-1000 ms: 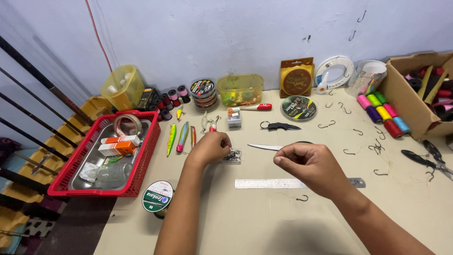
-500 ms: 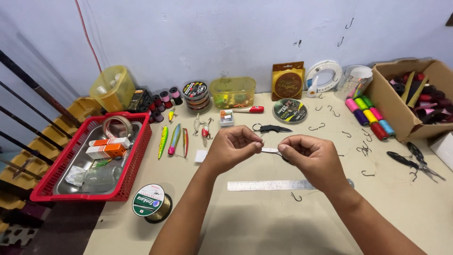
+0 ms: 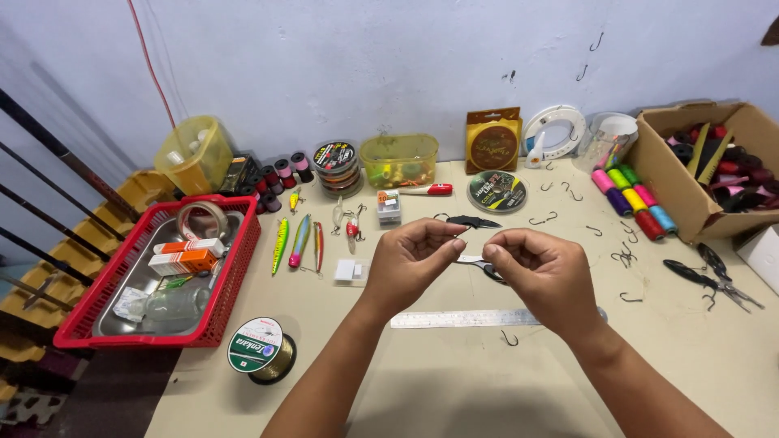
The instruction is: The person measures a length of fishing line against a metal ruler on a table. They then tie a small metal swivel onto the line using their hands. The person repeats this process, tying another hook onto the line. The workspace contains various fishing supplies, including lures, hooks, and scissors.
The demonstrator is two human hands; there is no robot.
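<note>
Centre frame above the counter point(image 3: 454, 381): my left hand point(image 3: 410, 264) and right hand point(image 3: 540, 272), fingertips pinched nearly together on something too small to tell; red basket point(image 3: 235, 276) left holding boxes, tape roll; cardboard box point(image 3: 673, 174) upper right holding spools.

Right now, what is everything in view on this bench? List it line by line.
basket: one, red, left edge, holds a tape roll and small boxes
line spool: one, green label, front left
lures: several, green, pink and yellow, beside the basket
ruler: one, steel, under the hands
thread spools: a row, mixed colours, right
cardboard box: one, brown, far right
pliers: one, black, right
loose hooks: several, scattered
left hand: fingers pinched, contents too small to tell
right hand: fingers pinched, same
</note>
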